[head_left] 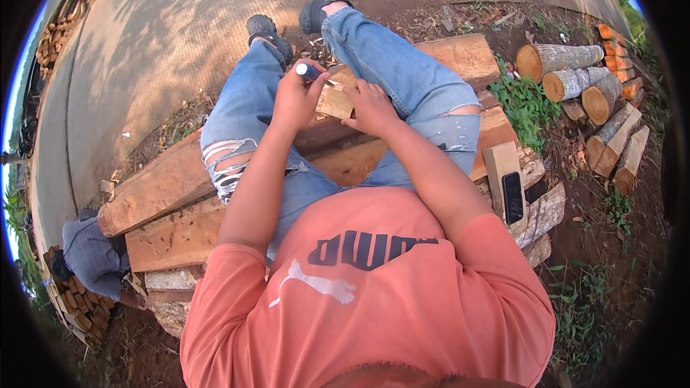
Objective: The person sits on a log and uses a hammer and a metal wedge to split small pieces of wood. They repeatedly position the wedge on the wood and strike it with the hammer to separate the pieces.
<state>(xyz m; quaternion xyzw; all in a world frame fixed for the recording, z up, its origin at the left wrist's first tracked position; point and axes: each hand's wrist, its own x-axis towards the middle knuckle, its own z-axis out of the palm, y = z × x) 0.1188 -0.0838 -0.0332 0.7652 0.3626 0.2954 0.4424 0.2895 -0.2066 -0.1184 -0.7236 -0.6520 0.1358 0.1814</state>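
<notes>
I sit astride thick sawn planks with a small pale wooden block [335,103] between my thighs. My left hand [293,100] is closed around a short tool with a dark blue handle [310,72] and a white round end. A thin light shaft seems to run from the handle toward the block; its tip is too small to make out. Against the block's right side, my right hand [371,108] grips it, fingers on top and thumb at the near edge. The underside of the block is hidden.
A black phone [512,197] lies on a wooden piece [501,165] by my right hip. Cut logs [564,61] and green weeds [530,111] are to the right. At the left, a person in grey [93,255] bends beside the planks [169,179]. Paving [180,36] stretches ahead.
</notes>
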